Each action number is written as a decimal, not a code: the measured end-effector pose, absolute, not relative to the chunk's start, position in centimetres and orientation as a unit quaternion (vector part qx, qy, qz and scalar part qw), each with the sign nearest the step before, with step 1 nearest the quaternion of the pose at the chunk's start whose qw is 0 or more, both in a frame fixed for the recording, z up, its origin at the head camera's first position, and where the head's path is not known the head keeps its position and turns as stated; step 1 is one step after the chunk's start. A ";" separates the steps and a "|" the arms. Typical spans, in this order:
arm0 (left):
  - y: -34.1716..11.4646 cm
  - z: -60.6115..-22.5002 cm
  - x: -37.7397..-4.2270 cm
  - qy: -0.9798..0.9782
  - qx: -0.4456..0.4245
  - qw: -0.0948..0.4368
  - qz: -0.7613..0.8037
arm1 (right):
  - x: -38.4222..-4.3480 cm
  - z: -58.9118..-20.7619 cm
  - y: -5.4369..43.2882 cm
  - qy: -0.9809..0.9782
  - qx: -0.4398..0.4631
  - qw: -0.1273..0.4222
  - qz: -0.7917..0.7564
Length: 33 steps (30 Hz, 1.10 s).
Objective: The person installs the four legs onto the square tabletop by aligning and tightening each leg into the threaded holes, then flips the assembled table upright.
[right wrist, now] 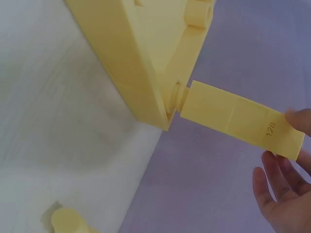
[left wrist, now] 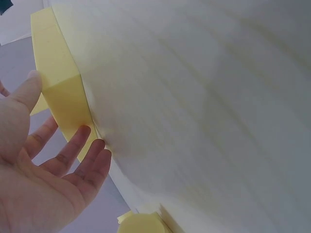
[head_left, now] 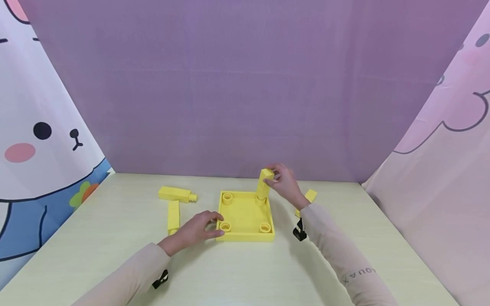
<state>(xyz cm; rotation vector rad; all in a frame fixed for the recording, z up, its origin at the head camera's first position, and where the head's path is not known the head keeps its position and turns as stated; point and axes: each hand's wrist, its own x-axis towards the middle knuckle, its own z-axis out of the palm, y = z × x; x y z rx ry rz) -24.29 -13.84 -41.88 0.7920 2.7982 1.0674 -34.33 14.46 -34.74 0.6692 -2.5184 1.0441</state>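
Observation:
A square yellow tray-like base [head_left: 245,214] lies on the table with its rim up and round sockets at its corners. At the far right corner, my right hand [head_left: 284,182] pinches the upper end of a yellow square peg leg [head_left: 263,185], standing nearly upright with its narrow end at the socket. In the right wrist view this leg [right wrist: 238,116] bears the number 128, and its neck meets the socket. My left hand [head_left: 197,229] rests against the base's near left corner, thumb at the corner and relaxed fingers along the left wall [left wrist: 63,82].
Left of the base lie two more yellow legs, one crosswise [head_left: 175,194] and one lengthwise [head_left: 174,216] near my left wrist. Another leg [head_left: 311,195] lies right of the base, partly hidden by my right forearm. A purple cloth [head_left: 245,93] hangs behind the table.

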 end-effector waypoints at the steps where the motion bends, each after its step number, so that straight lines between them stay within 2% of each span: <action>1: -13.8 -41.9 -24.3 0.903 0.255 0.022 0.344 | -34.3 -34.8 14.4 -0.885 0.230 0.171 0.368; 10: -13.8 -41.9 -24.4 0.903 0.261 0.018 0.342 | -34.3 -34.5 14.5 -0.884 0.245 0.168 0.360; 25: -13.8 -42.0 -24.5 0.907 0.254 0.018 0.336 | -35.3 -33.2 15.5 -0.891 0.301 0.094 0.328; 29: -13.8 -42.0 -24.4 0.908 0.252 0.018 0.335 | -35.1 -33.3 15.3 -0.891 0.302 0.104 0.324; 33: -13.8 -42.0 -24.4 0.907 0.252 0.019 0.337 | -35.1 -33.8 15.1 -0.885 0.303 0.138 0.326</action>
